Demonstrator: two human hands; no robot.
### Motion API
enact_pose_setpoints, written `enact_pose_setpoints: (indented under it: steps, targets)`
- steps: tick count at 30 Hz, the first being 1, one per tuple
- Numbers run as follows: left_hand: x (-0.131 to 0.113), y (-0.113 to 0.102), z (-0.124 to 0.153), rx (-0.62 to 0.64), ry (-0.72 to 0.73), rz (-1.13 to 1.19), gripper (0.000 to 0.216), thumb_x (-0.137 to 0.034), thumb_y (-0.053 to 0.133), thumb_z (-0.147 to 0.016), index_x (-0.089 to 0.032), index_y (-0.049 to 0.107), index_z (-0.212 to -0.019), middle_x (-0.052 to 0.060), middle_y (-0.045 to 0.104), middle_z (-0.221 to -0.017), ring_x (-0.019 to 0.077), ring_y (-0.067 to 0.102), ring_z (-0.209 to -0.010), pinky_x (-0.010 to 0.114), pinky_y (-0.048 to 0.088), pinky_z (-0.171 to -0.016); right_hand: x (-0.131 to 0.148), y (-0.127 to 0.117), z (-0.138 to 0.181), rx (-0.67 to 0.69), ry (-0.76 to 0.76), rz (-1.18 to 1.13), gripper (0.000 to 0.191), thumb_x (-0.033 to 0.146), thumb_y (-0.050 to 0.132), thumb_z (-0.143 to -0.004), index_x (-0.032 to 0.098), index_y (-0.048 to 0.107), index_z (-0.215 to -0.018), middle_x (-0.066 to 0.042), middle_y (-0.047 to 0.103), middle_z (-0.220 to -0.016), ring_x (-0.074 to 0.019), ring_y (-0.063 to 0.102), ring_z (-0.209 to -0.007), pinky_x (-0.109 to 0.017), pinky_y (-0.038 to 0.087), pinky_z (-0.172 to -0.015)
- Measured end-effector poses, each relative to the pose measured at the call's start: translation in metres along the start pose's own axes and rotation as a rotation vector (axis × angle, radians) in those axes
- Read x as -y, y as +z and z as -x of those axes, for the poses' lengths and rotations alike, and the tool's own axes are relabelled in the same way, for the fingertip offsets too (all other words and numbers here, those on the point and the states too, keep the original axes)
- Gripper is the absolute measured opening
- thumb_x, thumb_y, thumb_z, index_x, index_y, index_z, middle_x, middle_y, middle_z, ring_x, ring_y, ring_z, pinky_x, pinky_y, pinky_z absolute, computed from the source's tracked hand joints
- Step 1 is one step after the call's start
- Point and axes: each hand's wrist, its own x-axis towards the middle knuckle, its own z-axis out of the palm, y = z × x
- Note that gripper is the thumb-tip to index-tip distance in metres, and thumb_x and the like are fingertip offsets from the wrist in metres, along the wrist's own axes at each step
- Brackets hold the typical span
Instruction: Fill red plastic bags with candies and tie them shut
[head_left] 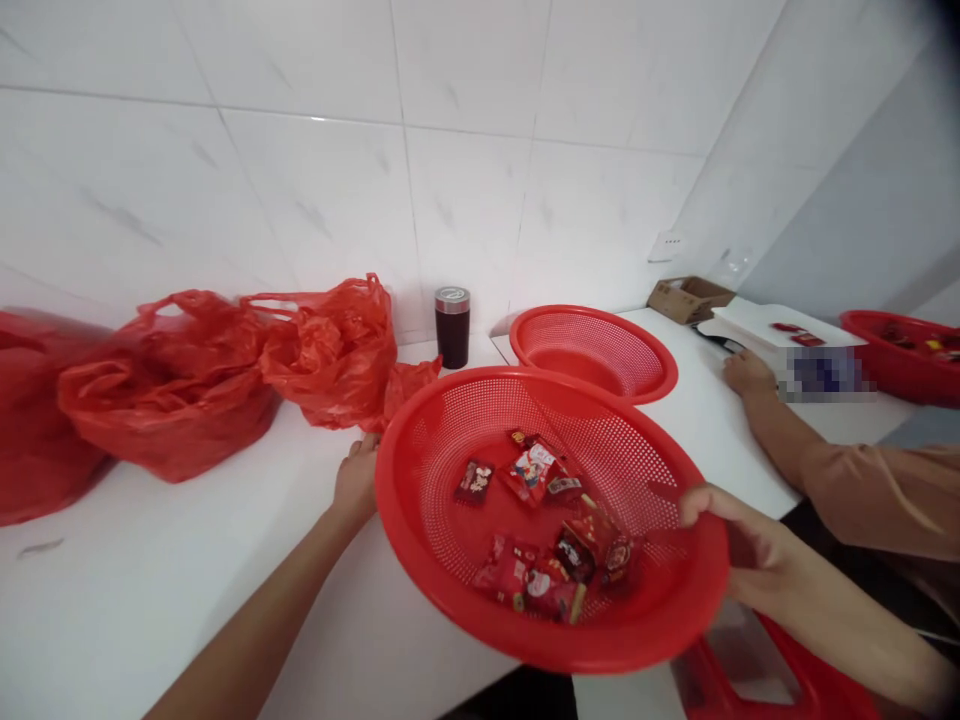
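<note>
A round red plastic sieve basket [551, 640] is held tilted above the front of the table. My right hand [739, 545] grips its right rim, thumb over the inside and fingers beneath. Several wrapped candies [532, 472] in red and dark wrappers lie in two loose groups on its perforated bottom. My left hand [357, 478] is at the basket's left edge, low by the table; the rim hides most of its fingers, so their grip does not show. Just beyond that hand is a loose piece of red plastic bag [411, 385].
Red plastic bags [169, 390] stand along the left. A dark tumbler [453, 330] and a second red basket [592, 330] are near the tiled wall. At right, a co-worker's hand [750, 375] rests by a white board, a cardboard box [690, 298] and another red basket [900, 365].
</note>
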Motion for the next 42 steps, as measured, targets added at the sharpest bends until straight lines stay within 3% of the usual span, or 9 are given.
enact_pose_setpoints:
  steps: [12, 18, 21, 24, 27, 30, 36, 39, 42]
  targets:
    - [0.022, -0.009, 0.103, 0.069, -0.090, 0.014, 0.032, -0.049, 0.047, -0.088, -0.025, 0.067, -0.090, 0.003, 0.069, -0.089, 0.0230, 0.064, -0.080, 0.033, 0.049, -0.072, -0.056, -0.015, -0.046, -0.339, -0.281, 0.420, 0.028, 0.030, 0.064, -0.074, 0.023, 0.053, -0.099, -0.003, 0.061, -0.098, -0.0177, 0.060, -0.083, -0.029, 0.050, -0.075]
    - [0.029, -0.021, 0.155, 0.009, -0.162, 0.293, 0.032, -0.055, 0.056, -0.082, -0.027, 0.071, -0.082, 0.002, 0.067, -0.089, 0.0227, 0.064, -0.086, 0.028, 0.052, -0.071, -0.038, -0.020, -0.034, -0.452, -0.088, 0.865, 0.070, 0.052, 0.061, -0.077, 0.030, 0.040, -0.140, -0.005, 0.071, -0.094, -0.0272, 0.069, -0.074, -0.039, 0.052, -0.067]
    - [0.020, -0.015, 0.164, -0.217, -0.150, 0.316, 0.029, -0.053, 0.062, -0.078, -0.026, 0.074, -0.077, 0.005, 0.062, -0.093, 0.0232, 0.062, -0.087, 0.025, 0.052, -0.063, -0.007, 0.016, -0.013, -0.476, -0.174, 0.810, 0.061, 0.056, 0.058, -0.081, 0.031, 0.044, -0.135, -0.004, 0.070, -0.091, -0.0245, 0.068, -0.074, -0.034, 0.052, -0.062]
    - [0.002, -0.011, 0.164, -0.406, -0.069, 0.322, 0.023, -0.047, 0.068, -0.075, -0.025, 0.076, -0.076, 0.010, 0.060, -0.104, 0.0263, 0.058, -0.096, 0.021, 0.046, -0.049, 0.012, 0.086, -0.007, -0.170, -0.243, 0.540, 0.041, 0.050, 0.054, -0.088, 0.031, 0.052, -0.124, -0.003, 0.067, -0.095, -0.0188, 0.066, -0.083, -0.024, 0.050, -0.054]
    - [-0.017, -0.013, 0.162, -0.341, -0.031, 0.492, 0.019, -0.040, 0.066, -0.079, -0.023, 0.073, -0.073, 0.007, 0.064, -0.086, 0.0216, 0.060, -0.081, 0.022, 0.047, -0.054, 0.008, 0.163, -0.020, 0.267, -0.264, 0.400, 0.051, 0.045, 0.069, -0.079, 0.032, 0.052, -0.126, -0.002, 0.065, -0.111, -0.0175, 0.063, -0.096, -0.028, 0.054, -0.077]
    - [-0.026, -0.018, 0.160, -0.288, -0.160, 0.738, 0.023, -0.044, 0.065, -0.081, -0.022, 0.070, -0.077, 0.001, 0.063, -0.069, 0.0159, 0.057, -0.065, 0.024, 0.048, -0.063, -0.012, 0.217, -0.046, 0.353, -0.309, 0.354, 0.071, 0.033, 0.076, -0.072, 0.033, 0.044, -0.136, -0.004, 0.059, -0.127, -0.0200, 0.059, -0.107, -0.034, 0.050, -0.089]
    - [-0.011, -0.031, 0.156, -0.566, -0.673, 1.272, 0.040, -0.054, 0.069, -0.075, -0.026, 0.067, -0.104, -0.002, 0.070, -0.093, 0.0150, 0.065, -0.078, 0.019, 0.051, -0.062, -0.034, 0.240, -0.072, 0.286, -0.363, 0.359, 0.050, 0.013, 0.059, -0.079, 0.028, 0.047, -0.125, 0.000, 0.069, -0.098, -0.0166, 0.064, -0.090, -0.033, 0.048, -0.085]
    - [-0.008, -0.033, 0.154, -0.679, -0.687, 1.447, 0.039, -0.049, 0.071, -0.076, -0.026, 0.066, -0.108, -0.002, 0.071, -0.097, 0.0158, 0.067, -0.086, 0.020, 0.054, -0.071, -0.019, 0.244, -0.057, 0.152, -0.487, 0.237, 0.020, 0.017, 0.057, -0.082, 0.023, 0.054, -0.101, 0.000, 0.067, -0.092, -0.0143, 0.064, -0.087, -0.029, 0.048, -0.084]
    - [-0.016, -0.031, 0.153, -0.621, -0.604, 1.596, 0.040, -0.044, 0.076, -0.072, -0.022, 0.068, -0.104, 0.000, 0.073, -0.093, 0.0183, 0.069, -0.086, 0.024, 0.056, -0.077, -0.005, 0.257, -0.043, 0.283, -0.600, 0.282, 0.009, 0.019, 0.052, -0.086, 0.022, 0.058, -0.093, -0.001, 0.067, -0.092, -0.0137, 0.063, -0.086, -0.026, 0.048, -0.081]
